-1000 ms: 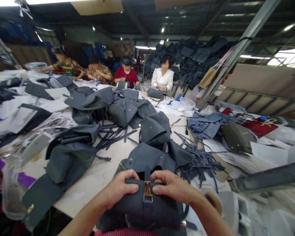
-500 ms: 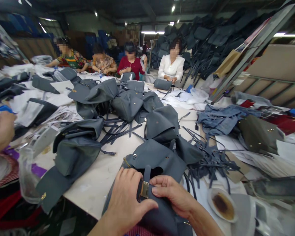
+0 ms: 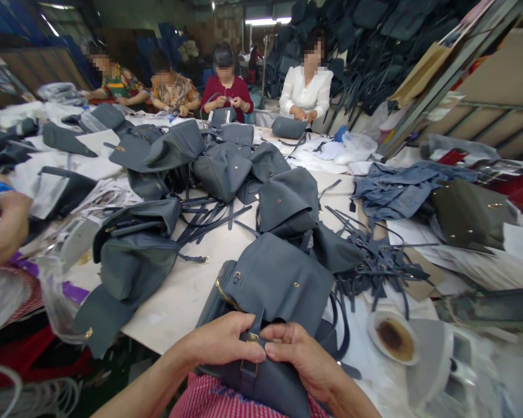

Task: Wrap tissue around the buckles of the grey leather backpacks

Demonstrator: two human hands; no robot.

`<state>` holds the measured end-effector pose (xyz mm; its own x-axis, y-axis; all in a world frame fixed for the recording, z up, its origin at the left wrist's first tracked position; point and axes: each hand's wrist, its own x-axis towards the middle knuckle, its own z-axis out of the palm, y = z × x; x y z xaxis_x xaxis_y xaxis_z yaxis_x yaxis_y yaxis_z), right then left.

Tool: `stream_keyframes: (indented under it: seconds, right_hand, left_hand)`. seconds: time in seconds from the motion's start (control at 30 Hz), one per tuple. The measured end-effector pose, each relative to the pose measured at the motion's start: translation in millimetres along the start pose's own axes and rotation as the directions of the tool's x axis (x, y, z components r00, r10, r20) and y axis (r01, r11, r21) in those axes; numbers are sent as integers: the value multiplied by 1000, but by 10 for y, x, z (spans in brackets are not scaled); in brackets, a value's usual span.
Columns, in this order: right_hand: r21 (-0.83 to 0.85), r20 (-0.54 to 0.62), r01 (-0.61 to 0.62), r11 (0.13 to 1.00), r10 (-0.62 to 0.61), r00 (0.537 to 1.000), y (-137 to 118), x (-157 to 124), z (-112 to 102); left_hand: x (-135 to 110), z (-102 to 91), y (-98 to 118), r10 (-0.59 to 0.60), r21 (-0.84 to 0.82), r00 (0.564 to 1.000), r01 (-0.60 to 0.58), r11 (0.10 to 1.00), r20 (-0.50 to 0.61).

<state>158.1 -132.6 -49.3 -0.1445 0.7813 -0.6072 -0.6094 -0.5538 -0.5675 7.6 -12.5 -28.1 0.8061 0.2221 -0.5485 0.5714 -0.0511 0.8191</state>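
Observation:
A slate-grey leather backpack [image 3: 272, 284] lies on my lap and the table edge, its flap facing away from me. My left hand [image 3: 220, 342] and my right hand [image 3: 296, 354] meet on its narrow front strap [image 3: 248, 371]. Fingers of both hands pinch the strap near a small gold buckle [image 3: 253, 337], which they largely hide. A gold zip edge [image 3: 224, 293] runs along the bag's left side. Below my hands, the lower body of the bag is partly hidden by them.
Several grey backpacks and a loose bundle of straps [image 3: 375, 261] lie on the white table [image 3: 169, 307]. A stained white dish [image 3: 394, 339] sits to my right. A co-worker's hand [image 3: 9, 223] is at far left, and several seated people work across the table.
My hands have come together on the strap and now cover most of the gold buckle. The bag sits lower in view and more of its flap shows.

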Motion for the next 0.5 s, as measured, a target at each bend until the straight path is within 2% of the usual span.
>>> stream_keyframes:
  seconds: [0.17,0.4,0.5]
  right_hand:
    - [30,16,13,999,-13,1000,90,24,-38]
    - [6,24,9,1000,-9,1000,58,1,-13]
    - [-13,13,7,1000,-7,1000,46,-11,5]
  left_hand:
    - [-4,-36,-43,17,17,997,-19,1000,69]
    - [-62,-69,14,18,-90,994,-8,996,104]
    - [-52,19,18,22,-34,1000,-22,999,9]
